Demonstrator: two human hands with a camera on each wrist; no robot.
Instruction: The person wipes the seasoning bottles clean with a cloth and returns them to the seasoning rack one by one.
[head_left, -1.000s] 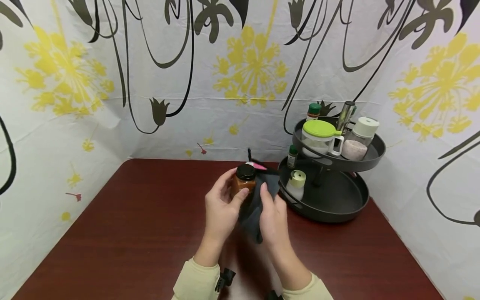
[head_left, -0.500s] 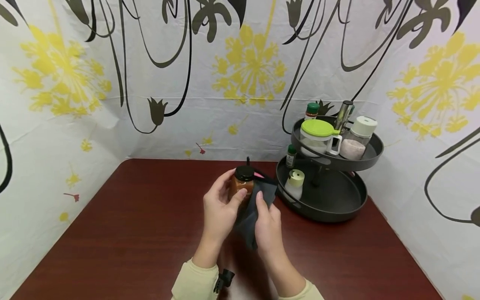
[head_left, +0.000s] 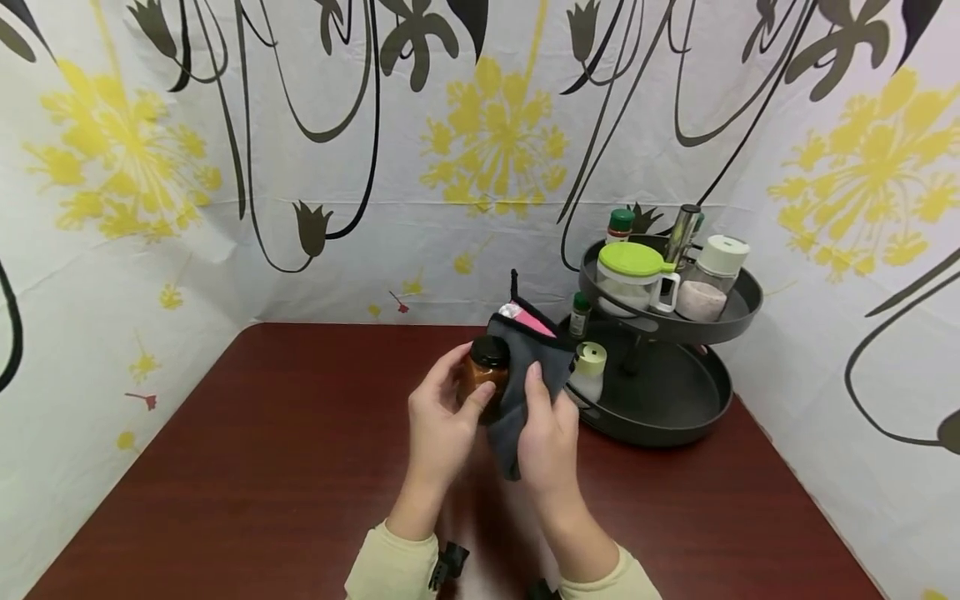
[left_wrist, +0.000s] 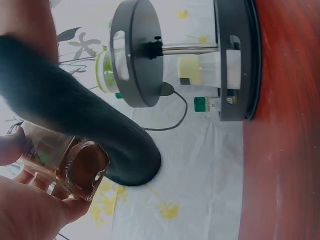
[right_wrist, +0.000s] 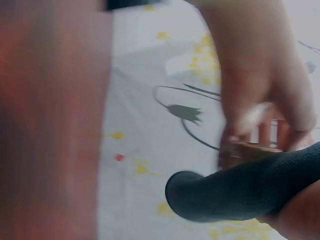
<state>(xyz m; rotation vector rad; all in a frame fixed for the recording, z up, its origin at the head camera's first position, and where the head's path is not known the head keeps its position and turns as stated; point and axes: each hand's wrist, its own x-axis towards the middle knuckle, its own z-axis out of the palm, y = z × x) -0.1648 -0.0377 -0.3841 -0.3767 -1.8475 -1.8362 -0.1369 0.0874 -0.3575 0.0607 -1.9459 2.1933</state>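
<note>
My left hand (head_left: 441, 417) grips a small spice jar (head_left: 480, 379) with a black lid and brown contents, thumb across its front. In the left wrist view the jar (left_wrist: 50, 150) shows clear, squarish walls and a round base. My right hand (head_left: 551, 437) holds a dark grey cloth (head_left: 517, 392) with a black edge, thumb on the near side. The cloth lies against the jar's right side, and a pink and white patch (head_left: 532, 319) shows at its top. In the right wrist view the folded cloth (right_wrist: 235, 190) partly hides the jar.
A two-tier dark grey rack (head_left: 660, 429) stands at the back right of the red-brown table (head_left: 262, 467). Its upper tier holds a green-lidded pot (head_left: 633, 275) and a white-capped shaker (head_left: 712, 279). Below are a yellow-capped shaker (head_left: 589, 371) and a green-capped bottle (head_left: 579, 317).
My right hand and the cloth dipped slightly left and down, then came back up and right. The cloth's pink and white patch shows more now. The left hand keeps its grip on the jar.
</note>
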